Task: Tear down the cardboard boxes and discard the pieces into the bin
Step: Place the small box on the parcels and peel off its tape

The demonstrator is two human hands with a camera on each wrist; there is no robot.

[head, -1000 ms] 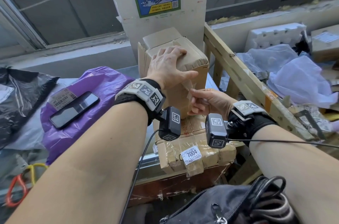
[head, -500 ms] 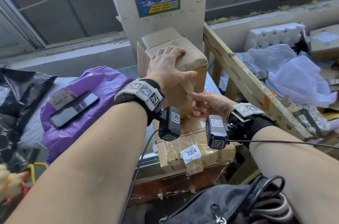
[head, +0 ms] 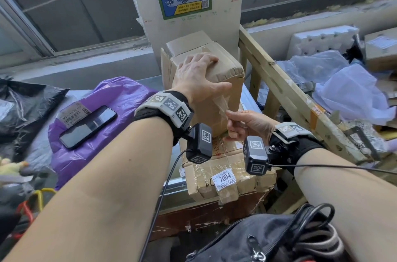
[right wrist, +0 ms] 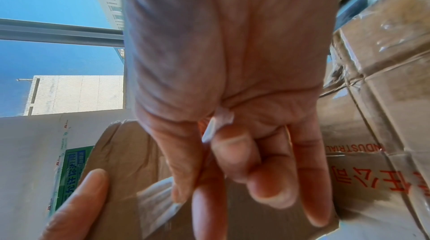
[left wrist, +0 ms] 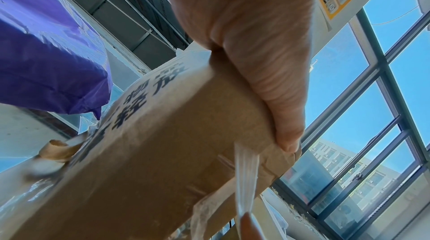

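Upright brown cardboard box (head: 223, 98), top flaps closed, clear tape strip (head: 220, 104) half peeled, standing on taped flat box (head: 227, 175)

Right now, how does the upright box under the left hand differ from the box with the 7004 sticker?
Pose: the upright box stands on end; the 7004 box lies flat beneath it, bearing it.
Handling: the left hand presses on the upright box while the right hand pinches a tape strip peeling off it; no hand holds the 7004 box.
Labels: only the 7004 box carries a white sticker.
Both are brown taped cardboard.
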